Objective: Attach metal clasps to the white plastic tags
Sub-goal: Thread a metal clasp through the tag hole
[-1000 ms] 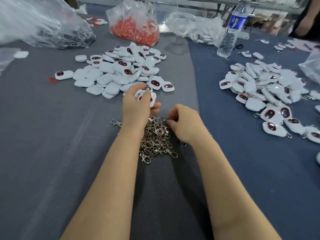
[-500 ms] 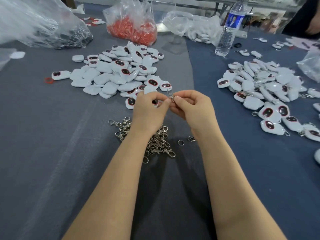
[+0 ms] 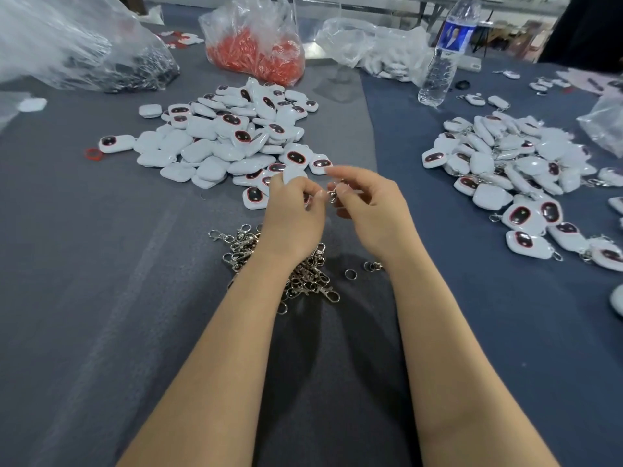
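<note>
Left hand (image 3: 292, 217) curled round 1 white tag (image 3: 294, 174); right hand (image 3: 372, 210) pinching 1 metal clasp (image 3: 332, 196) — seemingly against the tag, blurred. Clasp pile (image 3: 305, 278) under left wrist.

Held tag (image 3: 294, 174), clasp (image 3: 332, 195) largely behind fingers (image 3: 312, 190)

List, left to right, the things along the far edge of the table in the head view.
Clear plastic bag of dark metal parts → clear plastic bag of orange-red pieces → clear plastic bag of white pieces → clear plastic water bottle with a blue label.
</note>
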